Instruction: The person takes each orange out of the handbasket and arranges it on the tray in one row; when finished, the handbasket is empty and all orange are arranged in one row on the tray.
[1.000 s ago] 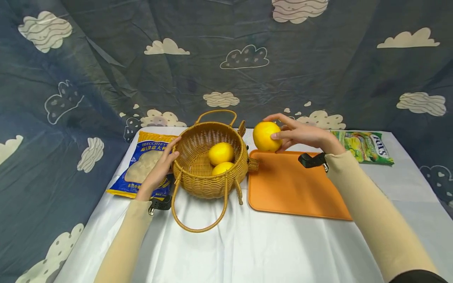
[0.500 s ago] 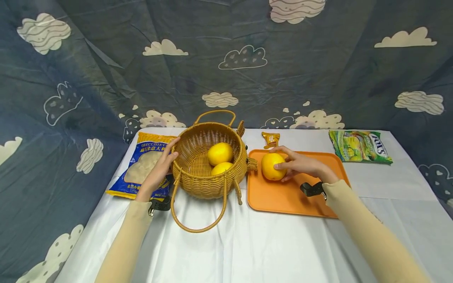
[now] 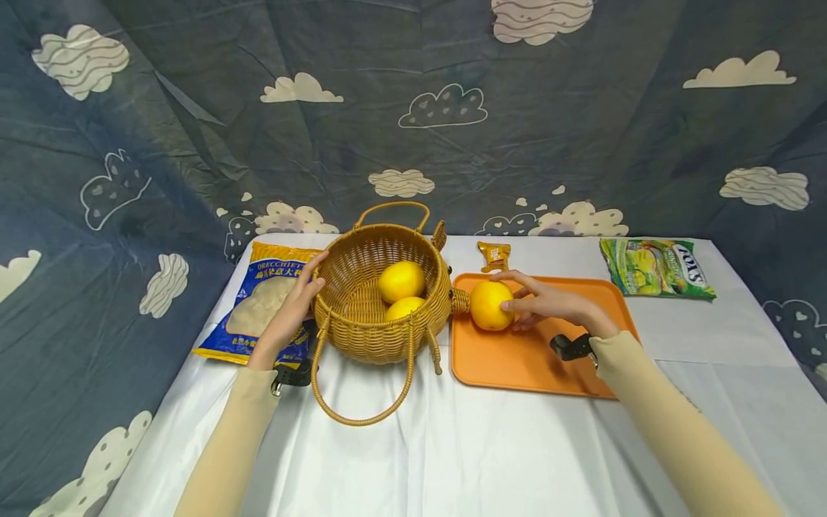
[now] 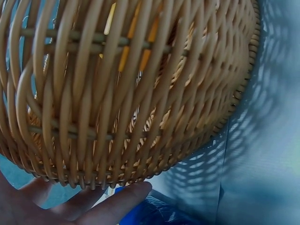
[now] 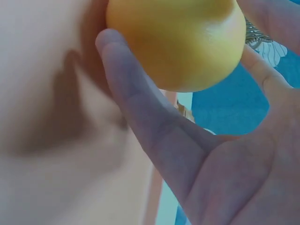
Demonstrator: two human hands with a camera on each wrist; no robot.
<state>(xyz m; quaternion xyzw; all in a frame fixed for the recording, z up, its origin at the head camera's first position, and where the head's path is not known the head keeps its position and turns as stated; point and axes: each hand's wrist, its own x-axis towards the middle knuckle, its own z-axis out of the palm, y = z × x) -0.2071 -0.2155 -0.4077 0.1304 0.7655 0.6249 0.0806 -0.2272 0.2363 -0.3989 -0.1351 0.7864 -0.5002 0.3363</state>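
Rounded brown wicker basket (image 4: pixel 129 91) fills most of L wrist view, v. close; open weave w/ gaps throughout. Yellow-orange patches (image 4: pixel 127 44) show thru gaps nr top, too hidden to ID. Braided edge (image 4: pixel 255 35) curves down R side. Bare left hand (image 4: pixel 79 207) btm L, fingers extended along basket's lwr edge, one fingertip (image 4: pixel 142 188) right at it; contact unclear. Glossy blue plastic packaging (image 4: pixel 152 213) nr that fingertip, partly cut off. Pale blue-white surface (image 4: pixel 269 164) at R w/ latticed shadow (image 4: pixel 197 183).
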